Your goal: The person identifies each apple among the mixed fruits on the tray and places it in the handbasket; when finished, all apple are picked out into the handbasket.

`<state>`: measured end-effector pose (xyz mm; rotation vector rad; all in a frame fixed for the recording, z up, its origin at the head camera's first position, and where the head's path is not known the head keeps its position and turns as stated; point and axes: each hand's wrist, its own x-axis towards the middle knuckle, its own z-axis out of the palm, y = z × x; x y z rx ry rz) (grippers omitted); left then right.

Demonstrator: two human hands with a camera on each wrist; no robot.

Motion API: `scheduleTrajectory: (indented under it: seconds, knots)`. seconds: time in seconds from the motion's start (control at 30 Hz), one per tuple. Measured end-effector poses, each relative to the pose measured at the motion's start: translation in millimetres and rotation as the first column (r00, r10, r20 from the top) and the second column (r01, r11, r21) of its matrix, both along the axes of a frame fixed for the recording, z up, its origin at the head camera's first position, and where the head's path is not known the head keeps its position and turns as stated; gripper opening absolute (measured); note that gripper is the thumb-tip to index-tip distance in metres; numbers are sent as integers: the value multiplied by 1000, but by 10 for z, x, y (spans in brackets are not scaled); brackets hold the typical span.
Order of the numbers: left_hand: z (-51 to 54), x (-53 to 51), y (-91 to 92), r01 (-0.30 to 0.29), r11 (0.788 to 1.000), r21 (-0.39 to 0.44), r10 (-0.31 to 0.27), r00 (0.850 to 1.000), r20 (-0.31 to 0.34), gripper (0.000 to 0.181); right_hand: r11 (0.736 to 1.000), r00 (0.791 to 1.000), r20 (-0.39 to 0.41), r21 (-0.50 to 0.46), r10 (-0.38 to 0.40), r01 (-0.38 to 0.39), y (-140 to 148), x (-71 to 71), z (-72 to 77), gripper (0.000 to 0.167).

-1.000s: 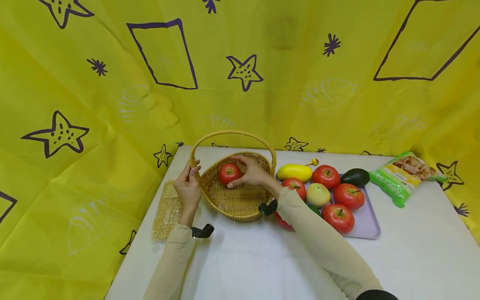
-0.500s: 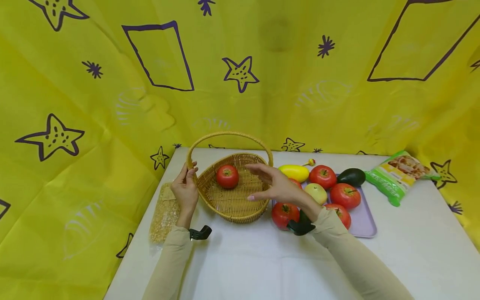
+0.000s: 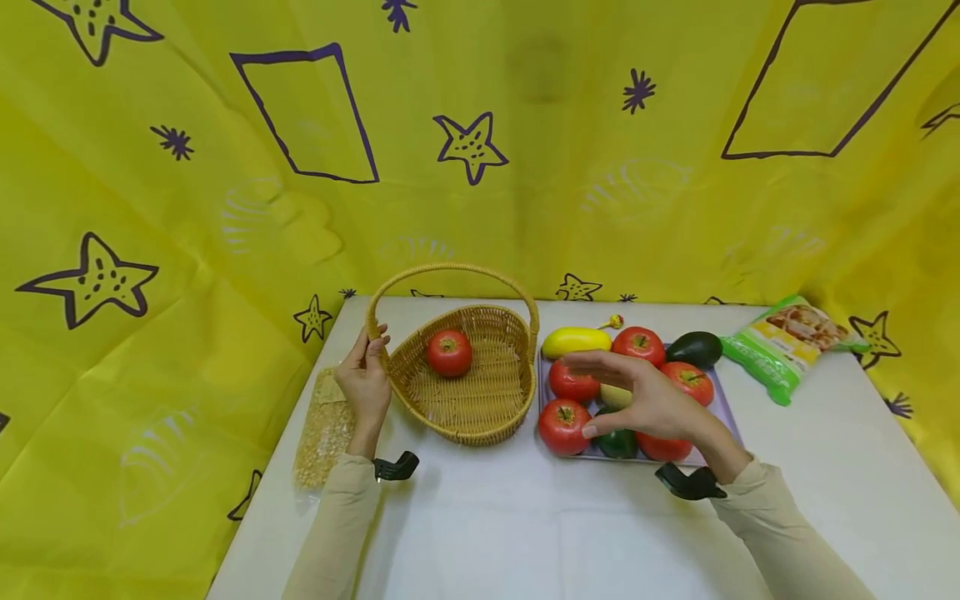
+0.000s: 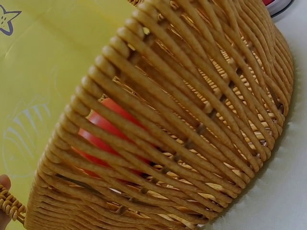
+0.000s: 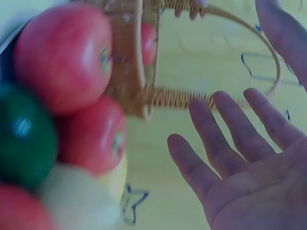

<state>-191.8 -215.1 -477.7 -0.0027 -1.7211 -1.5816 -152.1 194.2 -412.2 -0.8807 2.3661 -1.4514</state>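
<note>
My left hand [image 3: 365, 385] grips the left side of the handle [image 3: 531, 321] of a wicker basket [image 3: 483, 408]. One red apple [image 3: 449, 353] lies inside, toward the basket's back left; through the weave the left wrist view shows this apple [image 4: 112, 136] too. My right hand [image 3: 648, 404] hovers above a lilac tray [image 3: 726, 410] of fruit, fingers extended, thumb apart, nothing held. Nearest its thumb is a red apple [image 3: 564, 427]. Beside that apple sits a dark green avocado [image 3: 617, 435]. The hand partly covers a pale round fruit [image 3: 615, 396] and other apples.
A yellow mango-like fruit [image 3: 576, 342] lies at the tray's back left, a dark avocado [image 3: 695, 349] at its back right. Further right is a green snack bag [image 3: 793, 346]. Left of the basket lies a clear bag of yellow grains [image 3: 325, 437]. A yellow curtain [image 3: 555, 208] hangs behind the table.
My right hand has let go of the apple inside the basket and moved right, out over the tray. My left hand keeps its grip on the handle.
</note>
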Motion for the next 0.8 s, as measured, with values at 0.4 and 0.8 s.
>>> scheduleTrajectory:
  seconds: [0.4, 0.8]
  knots:
    - [-33, 18, -15, 17, 1000, 15, -17, 1000, 17, 31, 986, 982, -92, 19, -162, 165, 765, 240, -299, 83]
    - [-13, 5, -19, 14, 1000, -9, -14, 1000, 15, 30, 976, 972, -81, -22, -220, 219, 1090, 411, -665, 83]
